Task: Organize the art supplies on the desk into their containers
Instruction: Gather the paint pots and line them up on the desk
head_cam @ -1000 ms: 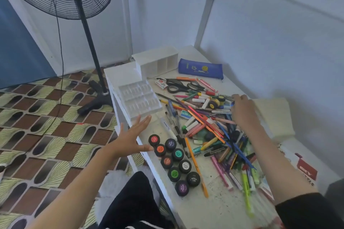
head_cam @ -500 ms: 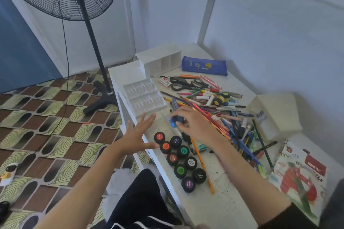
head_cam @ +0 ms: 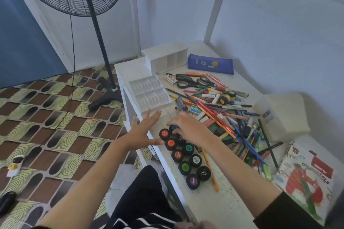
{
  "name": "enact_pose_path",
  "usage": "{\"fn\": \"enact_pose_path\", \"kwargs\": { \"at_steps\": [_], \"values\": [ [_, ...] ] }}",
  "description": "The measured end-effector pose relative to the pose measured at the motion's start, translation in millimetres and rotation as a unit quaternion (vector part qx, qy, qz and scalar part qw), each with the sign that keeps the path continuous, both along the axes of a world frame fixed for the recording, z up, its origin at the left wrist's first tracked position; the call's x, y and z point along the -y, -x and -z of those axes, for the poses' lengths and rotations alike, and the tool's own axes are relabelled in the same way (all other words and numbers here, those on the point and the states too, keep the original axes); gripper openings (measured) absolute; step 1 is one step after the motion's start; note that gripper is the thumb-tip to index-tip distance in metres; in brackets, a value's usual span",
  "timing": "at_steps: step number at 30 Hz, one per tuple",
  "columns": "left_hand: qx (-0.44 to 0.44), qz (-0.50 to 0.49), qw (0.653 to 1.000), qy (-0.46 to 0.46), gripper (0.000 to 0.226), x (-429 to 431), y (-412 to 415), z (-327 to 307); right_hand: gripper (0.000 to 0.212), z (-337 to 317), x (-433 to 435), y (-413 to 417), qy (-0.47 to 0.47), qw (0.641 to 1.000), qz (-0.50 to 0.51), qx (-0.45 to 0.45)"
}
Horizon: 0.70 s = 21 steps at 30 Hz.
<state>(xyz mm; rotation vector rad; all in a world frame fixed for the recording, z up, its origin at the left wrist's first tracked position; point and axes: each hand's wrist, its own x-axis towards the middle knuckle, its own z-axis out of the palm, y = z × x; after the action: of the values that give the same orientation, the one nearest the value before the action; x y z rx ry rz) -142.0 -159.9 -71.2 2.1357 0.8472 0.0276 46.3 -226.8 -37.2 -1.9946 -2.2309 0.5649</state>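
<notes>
Several black paint pots (head_cam: 186,161) with coloured lids stand in two rows near the white desk's (head_cam: 219,210) left edge. My right hand (head_cam: 188,128) curls over a blue-lidded pot (head_cam: 174,128) at the far end of the rows. My left hand (head_cam: 143,132) hovers with fingers spread at the desk's edge, touching nothing I can make out. A heap of pencils, pens and markers (head_cam: 223,117) covers the desk's middle. A clear compartment tray (head_cam: 149,95) lies beyond the hands. A white divided organiser (head_cam: 167,57) and a blue pencil case (head_cam: 210,64) sit at the back.
Black scissors (head_cam: 191,82) lie behind the heap. A white box (head_cam: 283,115) stands at the right by the wall, and a colouring book (head_cam: 307,180) lies at the near right. A standing fan (head_cam: 89,24) is on the patterned floor to the left.
My right hand has come from the right side of the pencil heap, across to the left, carrying a blue-lidded pot down to the rows of pots. The left hand has stayed spread.
</notes>
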Motion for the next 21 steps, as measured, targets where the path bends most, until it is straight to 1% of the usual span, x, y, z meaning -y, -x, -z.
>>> {"fn": "enact_pose_path", "kwargs": {
  "at_steps": [2,4,6,8,11,13,15,18,21],
  "values": [
    [0.0,0.001,1.0,0.001,0.098,1,0,-1,0.04,1,3,-1,-0.033,0.999,-0.03,0.016],
    [0.001,0.006,1.0,-0.004,0.1,0,1,-1,0.035,-1,5,-9,-0.095,0.994,-0.043,0.025],
    [-0.002,0.003,1.0,-0.003,0.102,-2,1,1,0.033,-7,3,-26,-0.151,0.988,0.011,0.025],
    [-0.003,0.003,1.0,-0.006,0.102,-3,1,3,0.04,-16,-1,-53,-0.17,0.979,0.089,0.061],
    [0.005,-0.003,1.0,-0.008,0.102,-3,1,6,0.051,-26,-6,-101,-0.143,0.96,0.161,0.179],
    [0.008,-0.007,1.0,-0.007,0.102,-3,1,9,0.055,-28,-6,-124,-0.097,0.948,0.169,0.25],
    [0.008,-0.01,1.0,-0.008,0.103,-3,1,11,0.056,-26,-8,-135,-0.073,0.938,0.155,0.302],
    [0.012,-0.013,1.0,-0.001,0.104,-5,1,15,0.056,-22,-12,-139,-0.075,0.925,0.119,0.353],
    [0.012,-0.013,1.0,-0.004,0.105,-6,1,18,0.053,-18,-14,-139,-0.069,0.92,0.093,0.374]
  ]
}}
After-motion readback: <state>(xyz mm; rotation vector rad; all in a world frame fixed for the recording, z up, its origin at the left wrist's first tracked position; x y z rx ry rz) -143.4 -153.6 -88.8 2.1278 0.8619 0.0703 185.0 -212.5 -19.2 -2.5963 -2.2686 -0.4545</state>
